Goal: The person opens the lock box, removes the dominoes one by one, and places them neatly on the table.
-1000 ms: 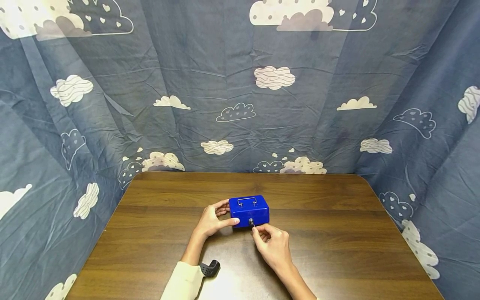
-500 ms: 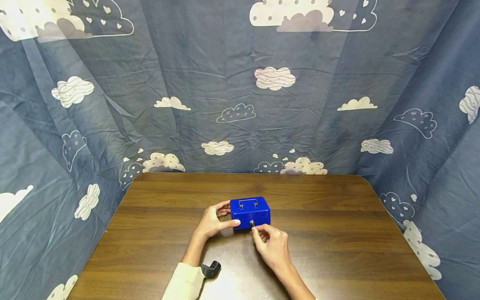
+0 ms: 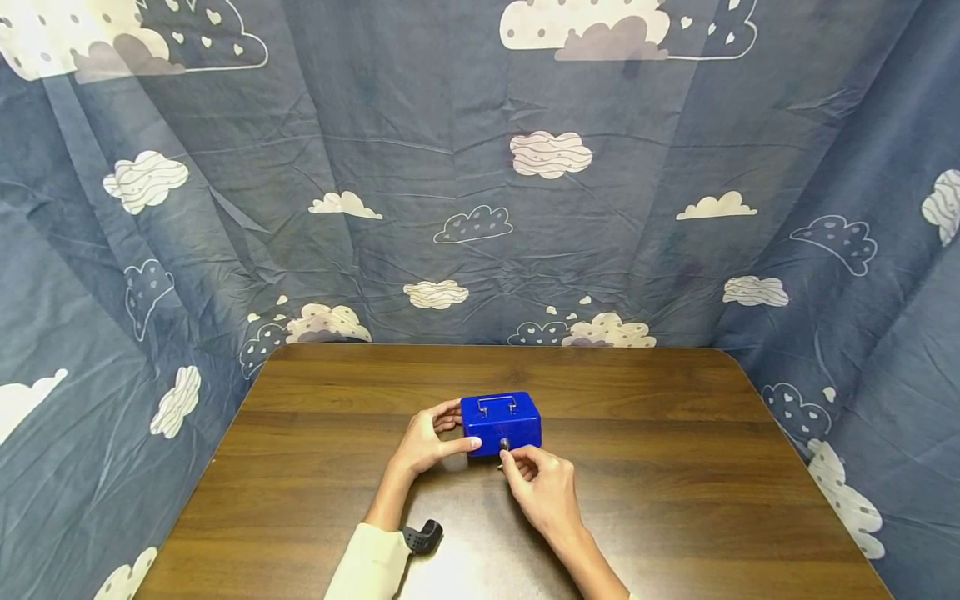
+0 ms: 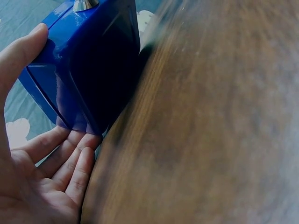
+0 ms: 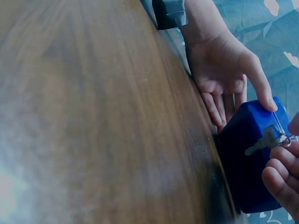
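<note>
A blue metal cash box [image 3: 501, 423] with a thin wire handle [image 3: 497, 403] on its lid stands near the middle of the table. My left hand [image 3: 422, 443] grips its left end, thumb [image 4: 29, 49] pressed on the front and fingertips against the side. At the silver lock [image 3: 505, 444] on the front, my right hand [image 3: 546, 490] pinches a small key between thumb and forefinger. The fingers cover most of that key. A second key [image 5: 254, 147] dangles from the thin ring [image 5: 286, 139] in front of the box.
The brown wooden table [image 3: 660, 467] reaches out on every side of the box. Behind it hangs a blue cloud-print curtain [image 3: 480, 267]. A black wrist strap [image 3: 422, 538] sits by the cream left sleeve [image 3: 369, 567].
My right fingertips have shifted slightly at the lock, and the dangling key now shows below them. The left hand and the cash box have stayed almost in place.
</note>
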Demonstrator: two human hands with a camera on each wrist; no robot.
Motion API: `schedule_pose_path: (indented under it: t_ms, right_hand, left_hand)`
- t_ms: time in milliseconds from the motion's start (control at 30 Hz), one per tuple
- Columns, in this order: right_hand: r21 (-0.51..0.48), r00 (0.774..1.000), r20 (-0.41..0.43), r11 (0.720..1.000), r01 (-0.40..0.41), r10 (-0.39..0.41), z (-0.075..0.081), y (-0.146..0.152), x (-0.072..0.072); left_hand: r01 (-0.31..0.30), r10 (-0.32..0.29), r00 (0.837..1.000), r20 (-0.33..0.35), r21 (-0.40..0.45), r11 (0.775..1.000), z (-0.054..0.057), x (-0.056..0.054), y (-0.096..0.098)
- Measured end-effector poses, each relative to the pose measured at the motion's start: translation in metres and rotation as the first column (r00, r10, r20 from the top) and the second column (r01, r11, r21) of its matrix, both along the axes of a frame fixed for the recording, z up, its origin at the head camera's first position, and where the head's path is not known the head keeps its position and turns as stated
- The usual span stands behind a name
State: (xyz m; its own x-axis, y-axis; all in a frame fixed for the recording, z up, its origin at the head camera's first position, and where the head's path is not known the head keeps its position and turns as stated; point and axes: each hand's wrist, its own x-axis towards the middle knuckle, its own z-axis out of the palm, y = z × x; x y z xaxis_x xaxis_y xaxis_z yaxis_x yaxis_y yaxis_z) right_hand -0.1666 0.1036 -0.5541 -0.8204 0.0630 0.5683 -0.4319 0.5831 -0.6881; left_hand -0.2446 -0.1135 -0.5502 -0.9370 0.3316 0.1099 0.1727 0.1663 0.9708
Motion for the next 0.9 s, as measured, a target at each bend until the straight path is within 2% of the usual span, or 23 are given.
schedule_pose_path:
  t_ms: [133, 267, 567, 900]
  right_hand:
    - [0.004, 1.000, 0.026, 1.000, 0.009, -0.009, 0.001, -0.001, -0.001]
    - [0.003, 0.998, 0.059, 1.000, 0.019, -0.019, 0.001, -0.002, -0.002]
    - [-0.032, 0.989, 0.144, 0.999, 0.026, -0.021, 0.002, -0.002, -0.002]
    - [-0.106, 0.972, 0.235, 0.993, 0.047, -0.020, 0.002, -0.003, -0.003]
  left_hand:
    - [-0.009, 0.009, 1.000, -0.014, -0.012, 1.000, -0.015, -0.007, 0.000]
    - [-0.022, 0.022, 0.999, -0.026, -0.007, 1.000, -0.021, -0.008, -0.001]
    - [-0.031, 0.029, 0.998, -0.053, -0.032, 0.999, -0.023, -0.008, -0.001]
    - [-0.033, 0.032, 0.999, -0.034, -0.026, 0.999, -0.023, -0.009, -0.001]
